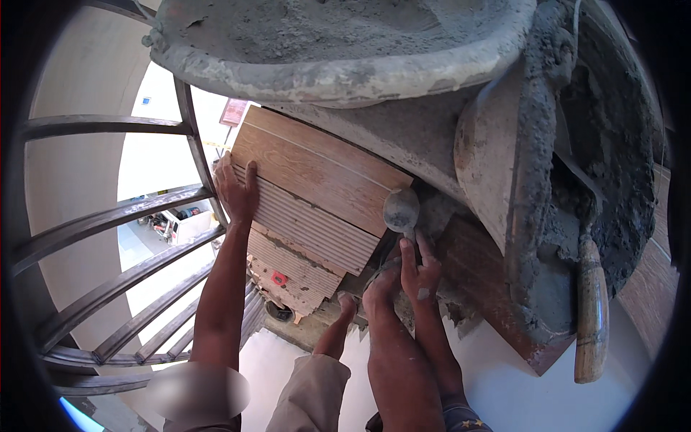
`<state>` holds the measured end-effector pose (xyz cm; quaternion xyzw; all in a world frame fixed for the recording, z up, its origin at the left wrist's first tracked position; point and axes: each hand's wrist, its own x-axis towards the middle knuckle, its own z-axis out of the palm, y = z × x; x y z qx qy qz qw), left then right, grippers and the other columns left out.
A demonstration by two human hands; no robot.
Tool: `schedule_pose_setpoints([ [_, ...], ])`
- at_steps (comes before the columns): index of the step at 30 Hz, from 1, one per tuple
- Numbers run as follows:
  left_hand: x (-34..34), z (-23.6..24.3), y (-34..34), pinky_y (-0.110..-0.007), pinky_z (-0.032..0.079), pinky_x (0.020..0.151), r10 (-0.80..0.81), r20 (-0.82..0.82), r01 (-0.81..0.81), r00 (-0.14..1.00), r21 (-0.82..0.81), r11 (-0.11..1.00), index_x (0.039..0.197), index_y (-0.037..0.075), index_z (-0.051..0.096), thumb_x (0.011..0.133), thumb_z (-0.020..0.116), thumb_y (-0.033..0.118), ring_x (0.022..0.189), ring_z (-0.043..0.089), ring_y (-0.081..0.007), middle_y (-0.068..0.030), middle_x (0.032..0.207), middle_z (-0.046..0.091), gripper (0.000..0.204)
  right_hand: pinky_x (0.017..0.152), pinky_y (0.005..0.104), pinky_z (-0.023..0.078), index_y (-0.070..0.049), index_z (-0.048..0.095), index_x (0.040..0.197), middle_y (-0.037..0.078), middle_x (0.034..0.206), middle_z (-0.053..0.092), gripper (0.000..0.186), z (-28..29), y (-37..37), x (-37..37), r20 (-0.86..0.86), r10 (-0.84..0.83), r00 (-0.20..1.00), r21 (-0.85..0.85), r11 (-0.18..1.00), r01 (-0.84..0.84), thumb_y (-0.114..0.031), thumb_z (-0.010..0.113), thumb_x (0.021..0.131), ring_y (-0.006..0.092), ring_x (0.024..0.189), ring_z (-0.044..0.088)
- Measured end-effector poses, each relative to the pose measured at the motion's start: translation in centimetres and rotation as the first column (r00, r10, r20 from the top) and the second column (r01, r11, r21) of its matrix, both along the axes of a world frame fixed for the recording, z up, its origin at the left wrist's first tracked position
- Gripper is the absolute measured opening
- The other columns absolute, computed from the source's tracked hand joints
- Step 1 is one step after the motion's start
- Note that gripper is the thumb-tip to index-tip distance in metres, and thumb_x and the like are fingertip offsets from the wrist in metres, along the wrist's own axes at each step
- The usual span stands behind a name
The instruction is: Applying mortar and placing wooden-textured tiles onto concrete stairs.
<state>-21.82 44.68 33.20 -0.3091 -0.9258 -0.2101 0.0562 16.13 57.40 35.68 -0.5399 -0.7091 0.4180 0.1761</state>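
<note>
The left hand [238, 193] lies with fingers apart at the left end of the wood-look tile [320, 167], probably to steady it. The right hand [422, 273] is closed around a round-headed mallet [401, 209] by the tile's right end, close behind the head, perhaps for control. The left forearm reaches almost straight; the right passes beside a bent leg [403, 353]. Beyond sits the mortar tub [338, 81].

The right hand [421, 272] seemingly hides most of the mallet handle [409, 234].
</note>
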Motion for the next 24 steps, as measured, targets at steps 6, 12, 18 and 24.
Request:
schedule_pose_setpoints([
  [6, 6.3, 1.7, -2.2, -0.052, 0.020, 0.117, -0.097, 0.001, 0.097, 0.995, -0.003, 0.995, 0.149, 0.001, 0.028, 0.087, 0.071, 0.039, 0.144, 0.023, -0.0429, -0.0285, 0.154, 0.025, 0.084, 0.086, 0.0366, 0.053, 0.005, 0.062, 0.125, 0.024, 0.107, 0.070, 0.050, 1.4, -0.4, 0.2, -0.077, 0.090, 0.993, -0.034, 0.995, -0.093, -0.034, 0.063, 0.095, 0.0307, 0.099, 0.070],
  [12, 17.5, 2.5, -6.9, -0.035, 0.043, 0.100, 0.256, 0.831, -0.506, 0.494, 0.036, 0.862, 0.145, 0.002, 0.040, 0.092, 0.064, 0.022, 0.112, 0.059, -0.0242, -0.0160, 0.124, 0.060, 0.061, 0.108, 0.0502, 0.036, -0.001, 0.069, 0.117, 0.027, 0.116, 0.065, 0.042, 2.0, -0.7, -0.9, -0.145, 0.217, 0.965, -0.072, 0.971, -0.229, -0.032, 0.068, 0.089, 0.0441, 0.114, 0.058],
  [18, 20.4, 5.8, -1.7, -0.033, 0.040, 0.101, -0.061, 0.990, -0.907, -0.128, -0.093, 0.410, 0.143, 0.006, 0.041, 0.099, 0.055, 0.042, 0.123, 0.051, -0.0230, -0.0097, 0.137, 0.054, 0.059, 0.109, 0.0524, 0.034, -0.002, 0.069, 0.117, 0.029, 0.118, 0.064, 0.043, 0.7, -2.0, -0.7, -0.046, 0.280, 0.959, -0.032, 0.959, -0.282, -0.033, 0.069, 0.088, 0.0489, 0.116, 0.054],
  [24, 18.2, 5.5, -2.4, -0.029, 0.047, 0.080, -0.158, 0.960, -0.888, -0.231, -0.142, 0.438, 0.132, 0.007, 0.049, 0.098, 0.056, 0.041, 0.091, 0.057, -0.0159, -0.0060, 0.117, 0.057, 0.049, 0.108, 0.0515, 0.035, 0.001, 0.067, 0.119, 0.031, 0.121, 0.061, 0.045, 1.4, -1.0, -0.8, -0.116, 0.249, 0.961, -0.072, 0.963, -0.258, -0.032, 0.068, 0.089, 0.0476, 0.117, 0.054],
])
